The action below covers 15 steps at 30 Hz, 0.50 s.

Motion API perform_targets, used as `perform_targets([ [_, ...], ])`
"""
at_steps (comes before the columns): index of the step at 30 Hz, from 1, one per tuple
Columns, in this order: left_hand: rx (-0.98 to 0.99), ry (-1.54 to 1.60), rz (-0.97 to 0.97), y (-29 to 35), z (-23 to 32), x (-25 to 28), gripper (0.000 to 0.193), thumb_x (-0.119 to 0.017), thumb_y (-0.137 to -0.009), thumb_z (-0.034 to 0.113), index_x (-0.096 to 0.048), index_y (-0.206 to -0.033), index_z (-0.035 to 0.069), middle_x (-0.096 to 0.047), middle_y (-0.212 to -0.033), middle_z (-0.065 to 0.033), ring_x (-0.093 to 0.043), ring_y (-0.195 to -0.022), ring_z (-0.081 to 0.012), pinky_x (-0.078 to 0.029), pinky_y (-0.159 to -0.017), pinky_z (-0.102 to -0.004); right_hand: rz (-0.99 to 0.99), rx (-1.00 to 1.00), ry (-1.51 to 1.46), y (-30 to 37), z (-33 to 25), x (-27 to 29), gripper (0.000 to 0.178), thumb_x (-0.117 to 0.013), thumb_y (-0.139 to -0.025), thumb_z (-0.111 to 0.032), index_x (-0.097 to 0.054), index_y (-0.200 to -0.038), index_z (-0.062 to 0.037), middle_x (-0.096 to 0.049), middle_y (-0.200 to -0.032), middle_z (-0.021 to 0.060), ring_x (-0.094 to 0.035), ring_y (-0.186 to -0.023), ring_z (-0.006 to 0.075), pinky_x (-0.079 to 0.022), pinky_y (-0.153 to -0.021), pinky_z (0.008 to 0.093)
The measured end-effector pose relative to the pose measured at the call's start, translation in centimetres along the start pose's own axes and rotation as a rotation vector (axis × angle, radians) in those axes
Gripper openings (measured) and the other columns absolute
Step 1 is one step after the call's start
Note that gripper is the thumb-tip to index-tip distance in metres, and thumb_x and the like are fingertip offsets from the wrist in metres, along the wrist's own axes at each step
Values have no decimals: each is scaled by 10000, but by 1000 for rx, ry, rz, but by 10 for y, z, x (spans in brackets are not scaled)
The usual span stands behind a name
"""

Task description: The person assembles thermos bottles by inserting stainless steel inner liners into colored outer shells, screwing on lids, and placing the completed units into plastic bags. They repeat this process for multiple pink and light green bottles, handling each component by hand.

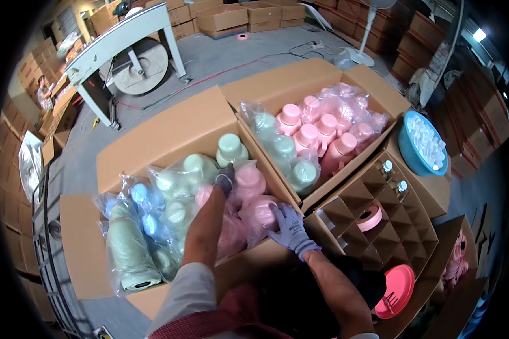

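An open carton [172, 133] in front of me is packed with green, blue and pink flasks in clear plastic bags. My left hand [225, 179], in a dark glove, reaches in between a pale green flask [232, 150] and a bagged pink flask [249, 179]. Its fingers are partly hidden, so their grip does not show. At the carton's right side, my right hand [291, 229] wears a light purple glove. Its fingers are spread, touching another bagged pink flask [258, 213] near the carton's edge. On the left lies a bagged green flask [125, 243].
A second carton [291, 85] holds pink and green flasks. To the right stand a divided carton [401, 229] with a pink tape roll [370, 218] on it, a blue basin [404, 144] of clear pieces and a pink dish [398, 288]. A machine table [116, 45] stands far left.
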<state>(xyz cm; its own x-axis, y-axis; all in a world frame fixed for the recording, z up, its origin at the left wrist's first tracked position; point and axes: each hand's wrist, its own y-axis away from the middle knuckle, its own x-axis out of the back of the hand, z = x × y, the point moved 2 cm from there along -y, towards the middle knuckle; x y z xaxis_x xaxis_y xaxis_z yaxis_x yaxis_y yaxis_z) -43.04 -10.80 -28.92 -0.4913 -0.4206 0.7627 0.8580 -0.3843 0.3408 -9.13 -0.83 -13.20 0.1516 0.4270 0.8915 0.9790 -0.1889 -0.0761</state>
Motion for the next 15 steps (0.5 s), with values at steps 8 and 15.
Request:
perform_targets([
  [8, -777, 718, 416, 281, 180, 142, 146, -648, -875, 123, -607, -960, 12, -624, -920, -125, -577, -834, -259, -450, -747, -398, 350, -312, -1600, 34, -71, 125, 894, -655, -899, -450, -133, -1558, -147, -275, -1517, 198, -476, -1260, 345, -503, -935, 386],
  [15, -1639, 165, 398, 435, 283, 69, 189, -711, -742, 123, -581, -858, 49, -623, -911, -106, -599, -960, -302, -384, -1021, -653, 1026, -465, -1553, 230, -105, 222, 707, -669, -865, -465, -390, -1391, -84, -403, -1403, 212, -494, -1218, 453, -513, -934, 550],
])
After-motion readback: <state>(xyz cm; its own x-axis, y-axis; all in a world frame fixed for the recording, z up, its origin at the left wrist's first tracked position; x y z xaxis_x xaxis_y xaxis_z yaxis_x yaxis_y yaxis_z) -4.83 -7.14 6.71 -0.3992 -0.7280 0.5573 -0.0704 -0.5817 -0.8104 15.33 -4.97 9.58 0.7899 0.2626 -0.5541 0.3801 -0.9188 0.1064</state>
